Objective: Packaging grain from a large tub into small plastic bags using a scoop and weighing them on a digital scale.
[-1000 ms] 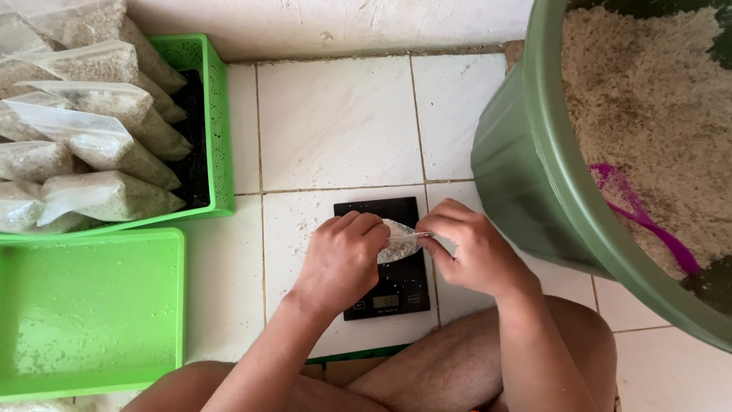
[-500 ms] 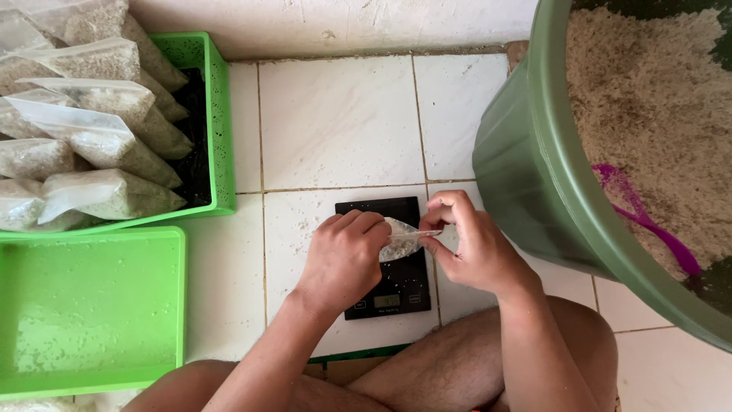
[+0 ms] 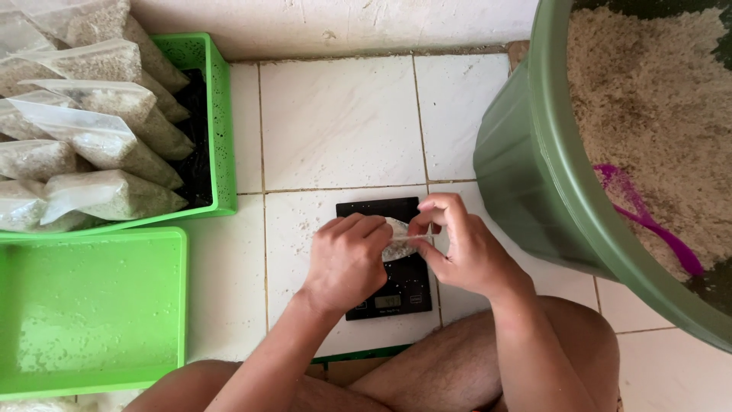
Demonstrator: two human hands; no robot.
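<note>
Over the black digital scale point(image 3: 393, 282) on the white tiled floor point(image 3: 339, 126), both hands meet around a small clear plastic bag point(image 3: 396, 238) of pale grain. Left hand point(image 3: 347, 259): knuckles up, fingers point(image 3: 364, 226) curled together and clamped on the bag's left end, covering most of it. Right hand point(image 3: 461, 252): fingers point(image 3: 436, 210) bent inward, tips pinched on the bag's right end, near its mouth. The bag sits between the two sets of fingertips, only a short middle stretch showing; it lies just above the scale's platform, and I cannot tell whether it touches it. The scale's small display shows at its near edge, below the hands.

To the person's right: a large green tub point(image 3: 526, 164), standing on the floor close beside the scale, filled with pale sandy grain point(image 3: 656, 99). A purple scoop point(image 3: 648, 221) lies in the grain, handle towards the rim.

To the left: a green plastic basket point(image 3: 221, 122) against the wall, packed with filled clear bags point(image 3: 99, 137) of the same grain, lying stacked and slanted. Just in front of it, a flat green tray point(image 3: 91, 313), speckled with a few stray grains.

The person's bare knees frame the bottom of the view.
</note>
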